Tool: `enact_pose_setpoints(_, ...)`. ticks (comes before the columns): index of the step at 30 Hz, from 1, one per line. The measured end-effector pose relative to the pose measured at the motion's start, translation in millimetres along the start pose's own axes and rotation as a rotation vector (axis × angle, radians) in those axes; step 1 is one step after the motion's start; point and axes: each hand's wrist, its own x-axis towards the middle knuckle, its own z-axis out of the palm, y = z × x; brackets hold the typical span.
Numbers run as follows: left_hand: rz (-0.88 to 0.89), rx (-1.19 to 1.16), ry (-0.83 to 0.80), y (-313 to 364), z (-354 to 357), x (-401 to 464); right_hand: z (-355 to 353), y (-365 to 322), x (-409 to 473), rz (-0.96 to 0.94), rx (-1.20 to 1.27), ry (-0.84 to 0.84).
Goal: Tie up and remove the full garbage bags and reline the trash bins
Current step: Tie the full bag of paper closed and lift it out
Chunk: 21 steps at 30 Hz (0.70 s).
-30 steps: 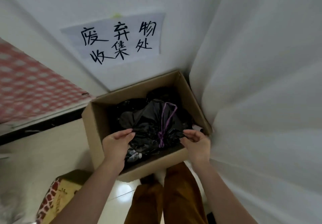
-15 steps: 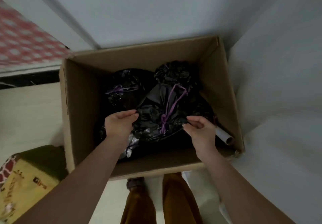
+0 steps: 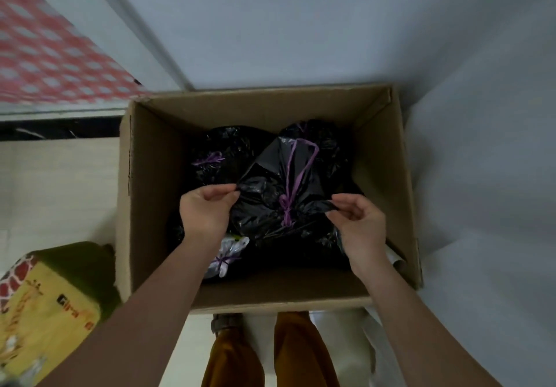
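Head view, container: open brown corrugated cardboard box [image 3: 382, 176] on the floor, set in a corner against pale walls, flaps open.
Contents: several tied garbage bags. Topmost is a black crinkled plastic garbage bag closed with a purple drawstring [image 3: 270, 194]; behind it to the left, a second black tied bag with a small purple bow [image 3: 216, 158]; low at the front, a pale grey-white tied bag with a purple knot [image 3: 228, 254]. A pale paper or card roll [image 3: 395, 259] lies at the box's right wall, partly hidden.
Task item position: top black bag sits inside the box, on the other bags, between both hands.
Left hand [image 3: 204, 212]: grip pinching the bag's left edge film between thumb and fingers.
Right hand [image 3: 358, 221]: grip pinching the bag's right edge film, thumb and forefinger closed on a fold.
Handling (judgement): film looks thin, soft, slippery; it will stretch or tear if pulled by an edge. Bag appears light and only loosely filled. The knotted purple drawstring [image 3: 287, 203] is probably the sounder place to take hold.
Surroundings: yellow printed carton [image 3: 45, 311] at lower left on the floor; red-and-white checked cloth [image 3: 54, 55] at upper left.
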Motion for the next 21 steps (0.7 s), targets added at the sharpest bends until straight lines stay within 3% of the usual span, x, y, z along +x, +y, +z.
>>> enact_pose_setpoints(6,-0.004,0.108,-0.006,-31,1,3,13,19,11,-0.010,-0.135,-0.092)
enact_pose_setpoints(10,-0.035,-0.008,-0.017,-30,-8,-5,10,19,0,-0.009,-0.153,-0.146)
enact_pose_setpoints(14,0.008,-0.102,0.087,-17,-20,-5,5,10,-6,-0.030,-0.079,-0.131)
enact_pose_setpoints(17,0.044,-0.056,0.127,-19,-24,-4,13,0,2,-0.044,-0.103,-0.127)
enact_pose_setpoints(21,0.106,0.097,0.034,-29,-30,-12,28,-14,2,-0.066,-0.283,-0.259)
